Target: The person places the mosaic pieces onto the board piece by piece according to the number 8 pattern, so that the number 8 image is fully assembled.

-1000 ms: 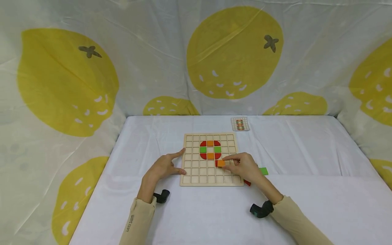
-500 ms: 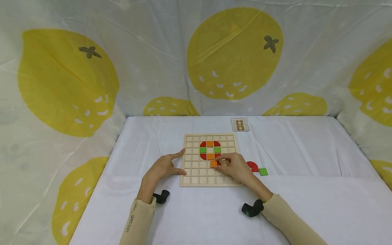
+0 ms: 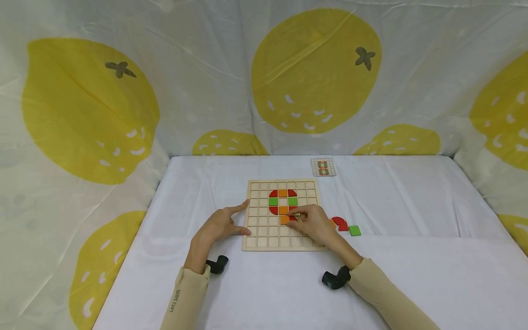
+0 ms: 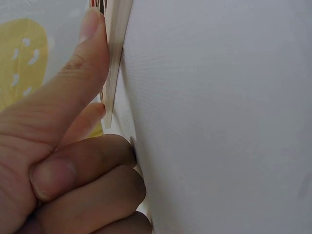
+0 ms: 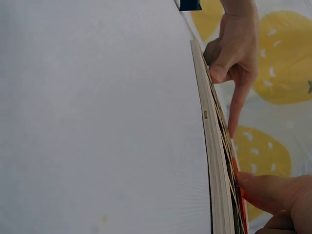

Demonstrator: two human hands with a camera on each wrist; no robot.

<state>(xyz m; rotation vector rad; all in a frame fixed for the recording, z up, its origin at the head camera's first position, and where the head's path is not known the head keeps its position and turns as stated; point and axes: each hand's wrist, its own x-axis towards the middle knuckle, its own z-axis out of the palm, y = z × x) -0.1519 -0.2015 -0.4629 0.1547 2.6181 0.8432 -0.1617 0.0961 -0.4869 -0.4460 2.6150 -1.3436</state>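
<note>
A wooden grid board [image 3: 264, 244] lies on the white cloth. Set in its cells is a ring of red quarter-round tiles [image 3: 274, 210], orange squares [image 3: 282, 193] and green squares [image 3: 273, 201]. Just below that ring, my right hand [image 3: 314, 224] pinches an orange square tile [image 3: 284, 220] between thumb and index finger, at a cell in the same column as the other orange squares. Partly hidden by those fingers is a red tile [image 3: 293, 219] beside it. My left hand [image 3: 218, 225] rests its spread thumb and index finger on the board's left edge; its other fingers [image 4: 92, 195] are curled under.
Right of the board lie loose red tiles [image 3: 343, 226], a green square tile [image 3: 354, 230] and an orange tile [image 3: 332, 223] partly behind my right hand. A small pattern card [image 3: 323, 167] lies beyond the board. A lemon-print cloth [image 3: 206, 91] hangs behind the table.
My right hand has moved left with the orange tile, from over the red tile to the cell beside it. Loose tiles at the right have come into view. My left hand stays put.
</note>
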